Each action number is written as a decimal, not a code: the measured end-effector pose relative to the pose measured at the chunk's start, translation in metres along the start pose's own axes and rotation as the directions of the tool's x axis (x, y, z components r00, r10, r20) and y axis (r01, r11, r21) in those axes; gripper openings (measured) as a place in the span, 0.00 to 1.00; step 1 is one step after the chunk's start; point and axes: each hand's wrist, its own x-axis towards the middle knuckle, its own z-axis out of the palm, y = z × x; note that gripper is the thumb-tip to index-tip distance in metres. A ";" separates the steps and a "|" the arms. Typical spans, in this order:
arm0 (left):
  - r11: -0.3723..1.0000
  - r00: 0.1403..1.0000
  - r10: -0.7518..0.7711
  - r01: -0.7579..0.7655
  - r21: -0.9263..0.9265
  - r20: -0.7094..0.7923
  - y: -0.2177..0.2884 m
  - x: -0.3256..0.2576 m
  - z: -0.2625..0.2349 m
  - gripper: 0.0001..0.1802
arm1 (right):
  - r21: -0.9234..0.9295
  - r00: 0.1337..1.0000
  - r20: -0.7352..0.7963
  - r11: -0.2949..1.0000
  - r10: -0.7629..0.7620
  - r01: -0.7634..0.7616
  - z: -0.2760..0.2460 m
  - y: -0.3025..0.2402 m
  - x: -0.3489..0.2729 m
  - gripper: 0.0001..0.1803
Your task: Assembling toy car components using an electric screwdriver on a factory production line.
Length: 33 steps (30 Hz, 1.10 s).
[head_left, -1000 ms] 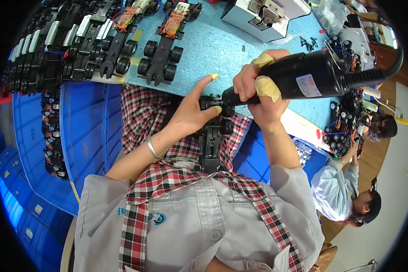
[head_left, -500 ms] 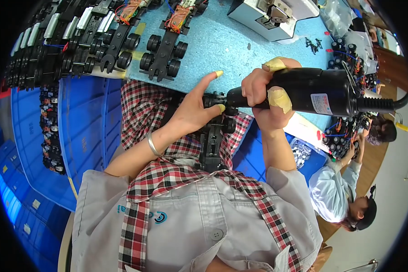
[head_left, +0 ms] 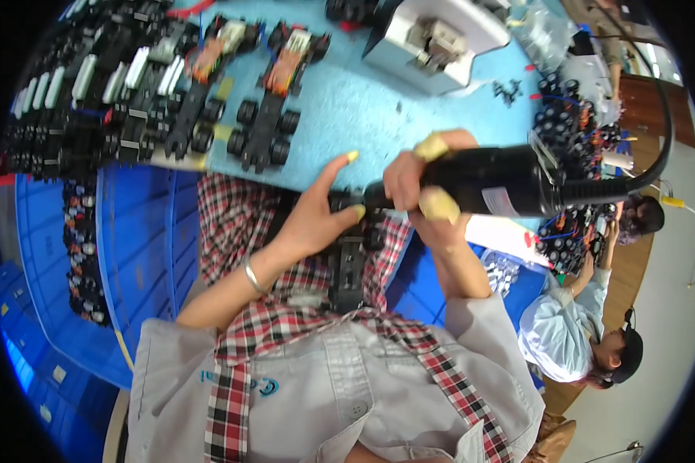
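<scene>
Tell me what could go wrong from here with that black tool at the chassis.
The nose of the black power tool, gripped in the right hand, sits close to the thumb of the left hand; a slip might hurt it.
The dark chassis appears to lie over the plaid apron rather than on the blue table, so it could shift under pressure.

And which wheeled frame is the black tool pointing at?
The black frame over the checked apron, with the left hand on it; the others sit farther from the tool.
</scene>
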 end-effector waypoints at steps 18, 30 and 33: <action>0.977 0.976 -0.188 0.198 -0.081 0.113 0.015 -0.003 -0.005 0.38 | 0.072 0.972 -0.221 0.993 -0.078 0.096 -0.043 -0.029 0.110 0.12; 0.979 0.979 -0.199 0.200 -0.038 0.031 0.009 -0.002 0.003 0.38 | 0.088 1.000 -0.014 0.996 0.015 -0.014 0.000 0.001 0.024 0.16; 0.928 0.959 -0.263 0.282 -0.244 0.109 0.004 -0.003 0.004 0.38 | 0.075 1.000 -0.003 0.997 0.023 -0.023 0.004 0.001 0.022 0.16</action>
